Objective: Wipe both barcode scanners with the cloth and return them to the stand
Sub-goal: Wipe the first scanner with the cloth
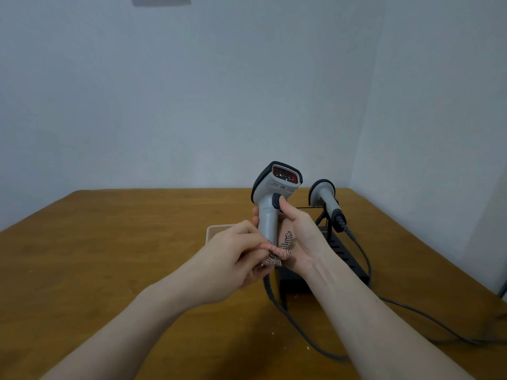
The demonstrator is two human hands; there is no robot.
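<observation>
My right hand [300,237] holds a grey barcode scanner [270,198] upright by its handle, the red scan window facing me and the thumb near the dark trigger. My left hand [236,256] pinches a checkered cloth [277,255] against the lower end of that handle. A second grey scanner [325,197] rests on the black stand [343,253] just behind and to the right, its head tilted up. Each scanner trails a grey cable [411,311].
All of this sits on a brown wooden table [109,256] set into a corner of white walls. A small pale tray [216,232] lies behind my left hand. The cables run off across the table to the right edge.
</observation>
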